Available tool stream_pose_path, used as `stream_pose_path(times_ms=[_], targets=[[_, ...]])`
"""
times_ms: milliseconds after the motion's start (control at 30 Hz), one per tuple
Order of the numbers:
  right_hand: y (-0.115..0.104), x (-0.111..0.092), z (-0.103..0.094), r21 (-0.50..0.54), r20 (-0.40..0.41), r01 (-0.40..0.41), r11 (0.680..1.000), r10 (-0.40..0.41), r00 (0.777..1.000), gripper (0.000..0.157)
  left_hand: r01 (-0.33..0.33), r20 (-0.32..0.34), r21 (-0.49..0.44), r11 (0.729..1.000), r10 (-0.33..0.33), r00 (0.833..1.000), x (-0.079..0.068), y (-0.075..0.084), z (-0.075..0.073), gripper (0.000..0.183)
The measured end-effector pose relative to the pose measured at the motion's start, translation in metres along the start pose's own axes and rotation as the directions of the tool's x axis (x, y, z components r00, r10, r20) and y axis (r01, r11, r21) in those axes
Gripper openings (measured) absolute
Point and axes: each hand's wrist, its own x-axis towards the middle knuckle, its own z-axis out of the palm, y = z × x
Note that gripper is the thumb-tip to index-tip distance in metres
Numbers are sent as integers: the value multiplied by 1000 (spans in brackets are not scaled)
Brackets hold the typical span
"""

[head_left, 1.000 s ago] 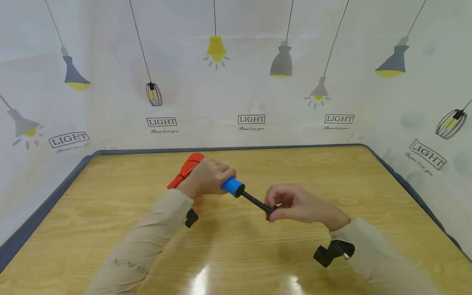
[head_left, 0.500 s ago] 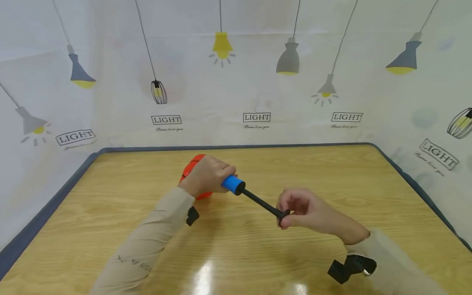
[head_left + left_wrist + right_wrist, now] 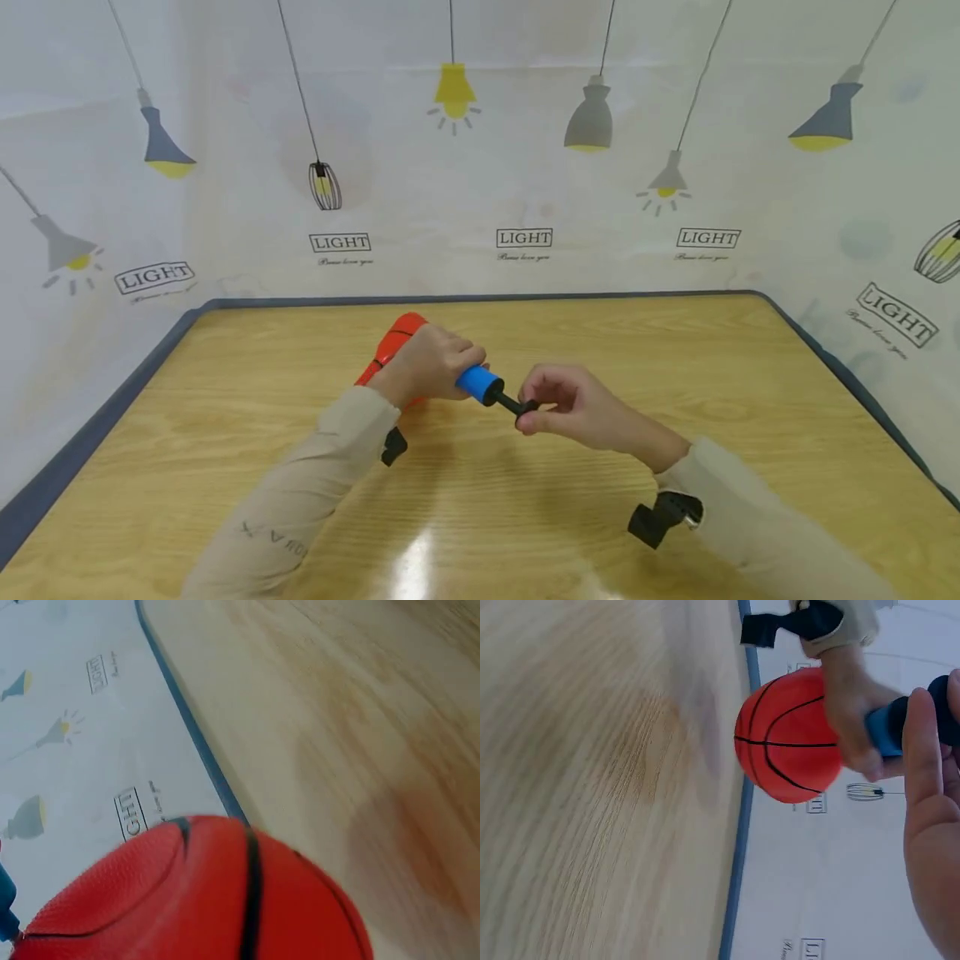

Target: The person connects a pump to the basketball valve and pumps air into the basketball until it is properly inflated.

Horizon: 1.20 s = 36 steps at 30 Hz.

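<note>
My left hand grips the blue barrel of a hand pump, which slants down to the right over the table. The thumb and fingers of my right hand pinch the black handle at the end of its rod. Only a short length of rod shows. A red ball with black lines like a basketball sits at the pump's other end, partly hidden behind the left hand. In the left wrist view, the pump's thin tip meets the ball at the lower left.
The wooden table spreads beneath both hands. A dark blue edge strip runs along its back and sides. Pale sheets printed with lamps rise behind it. A black wrist mount sits on the right sleeve.
My right hand drew the handle out to the right, then came back left, so the rod now shows shorter. My left hand stays nearly in place. The ball's visible outline shifts slightly.
</note>
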Motion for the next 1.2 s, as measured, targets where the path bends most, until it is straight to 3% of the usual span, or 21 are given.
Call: stream_pose_path(times_ms=[133, 233, 467, 567, 767, 933, 1067, 1200], targets=[[-21, -24, -1, 31, 25, 28, 999, -29, 999, 11, 43, -1, -19, 999, -43, 999, -9, -4, -5, 24], [-23, -29, -2, 22, 45, 95, 995, -96, 994, 11, 50, 2, -28, 998, -50, 999, -11, -7, -9, 25], [9, 11, -4, -78, 40, 119, 990, -116, 992, 15, 23, 30, -18, 1000, -23, 999, -3, -1, -5, 22], [14, 16, -2, -110, 24, 106, 988, -104, 994, 15, 9, 50, -16, 1000, -9, 999, 0, 2, -2, 23], [-5, -13, 4, -51, -12, 12, 999, -13, 1000, 10, -27, 86, -28, 999, 30, 996, 0, 1, 0, 23], [-18, -34, 3, 84, 44, 77, 993, -81, 996, 9, -13, 62, -26, 1000, 15, 998, -2, -2, -3, 26], [-3, -19, -1, 131, 58, 81, 988, -89, 994, 11, -29, 38, -26, 999, 30, 999, 0, 1, -1, 23], [17, 2, 0, 109, 38, 40, 993, -45, 998, 15, -40, 35, 5, 999, 40, 999, 1, 6, 1, 24]])
